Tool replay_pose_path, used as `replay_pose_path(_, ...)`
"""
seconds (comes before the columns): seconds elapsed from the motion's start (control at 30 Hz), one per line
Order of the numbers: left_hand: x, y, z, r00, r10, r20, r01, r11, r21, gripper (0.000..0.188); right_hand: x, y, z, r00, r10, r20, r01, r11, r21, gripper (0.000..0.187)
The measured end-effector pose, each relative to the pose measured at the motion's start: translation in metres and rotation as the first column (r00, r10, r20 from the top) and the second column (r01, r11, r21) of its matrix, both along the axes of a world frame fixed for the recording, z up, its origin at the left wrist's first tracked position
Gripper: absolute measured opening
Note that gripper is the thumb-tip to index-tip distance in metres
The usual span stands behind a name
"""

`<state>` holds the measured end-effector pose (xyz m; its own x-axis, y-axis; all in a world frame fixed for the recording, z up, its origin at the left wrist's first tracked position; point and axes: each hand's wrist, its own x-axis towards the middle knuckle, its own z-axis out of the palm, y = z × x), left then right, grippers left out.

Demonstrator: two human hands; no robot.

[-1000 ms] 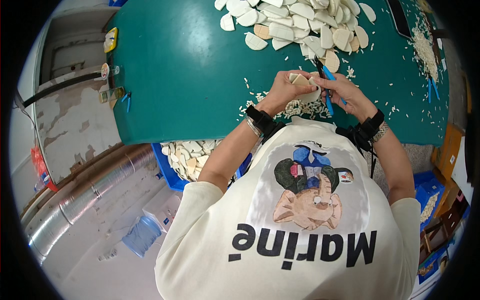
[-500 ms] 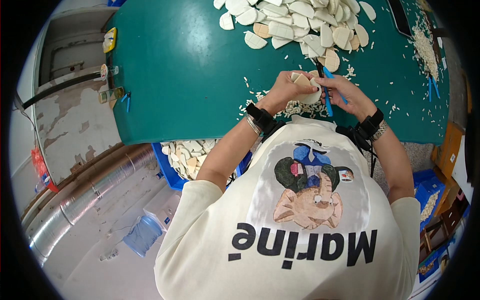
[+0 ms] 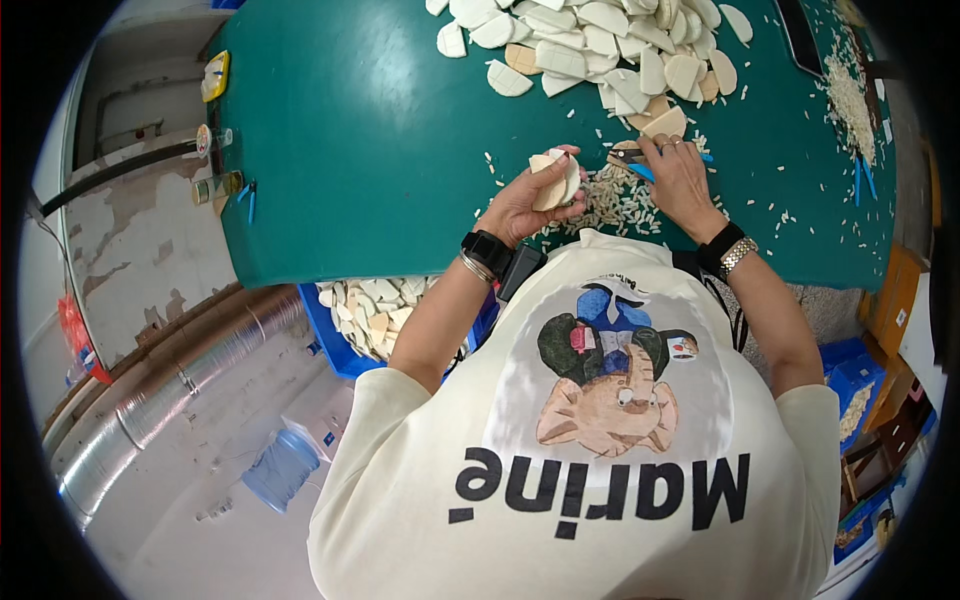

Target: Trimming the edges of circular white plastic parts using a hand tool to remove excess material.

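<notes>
A broad, smooth green table (image 3: 340, 150) fills the upper part of the view, its near edge just ahead of the person's cream short-sleeved T-shirt (image 3: 590, 445) (printed with an elephant that appears upside down from here). At the table's far side rises a loose heap of flat, off-white and beige half-round pieces (image 3: 610, 50), some marked with scored lines. Below the near edge, to the person's left, a blue plastic bin (image 3: 325, 340) holds many more such pieces. Along the table's right side lies a long spill of pale crumbs (image 3: 850, 105), beside a dark, flat rectangular device (image 3: 797, 38).

The left hand (image 3: 520, 203) is raised over the table with its fingers curled around a small stack of off-white, rounded flat pieces (image 3: 550, 185), thumb across the top. The right hand (image 3: 683, 180) reaches toward the near edge of the heap, palm down, fingertips touching a beige half-round piece (image 3: 668, 123); whether they grip it cannot be told. Beneath this hand sits a pair of cutters with dark blades and blue handles (image 3: 641, 173), blades pointing left; the palm hides whether it is clasped. Between and below the two hands, near the shirt, small whitish stick-shaped bits (image 3: 615, 203) lie scattered.
</notes>
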<state>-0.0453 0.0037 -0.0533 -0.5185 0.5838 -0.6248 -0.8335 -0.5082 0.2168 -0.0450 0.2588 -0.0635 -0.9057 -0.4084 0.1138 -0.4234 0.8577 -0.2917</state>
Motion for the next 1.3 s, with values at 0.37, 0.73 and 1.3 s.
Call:
replay_pose_path(0.37, 0.005, -0.005, -0.016, 0.996, -0.085, -0.009, 0.083, 0.989, -0.125, 0.019, -0.012, -0.015, 0.015, 0.79, -0.238, 0.565, 0.286, 0.958, 0.004, 0.031)
replay_pose_path(0.73, -0.021, 0.026, 0.018, 0.966, -0.198, -0.168, 0.222, 0.965, 0.142, 0.036, -0.009, -0.012, 0.057, 0.84, 0.358, -0.409, -0.48, 0.841, -0.249, 0.04)
replay_pose_path(1.3, -0.036, 0.035, 0.042, 0.827, -0.298, -0.477, 0.028, 0.87, -0.493, 0.031, -0.014, 0.001, 0.076, 0.927, -0.089, 0.364, 0.179, 0.959, -0.221, 0.022)
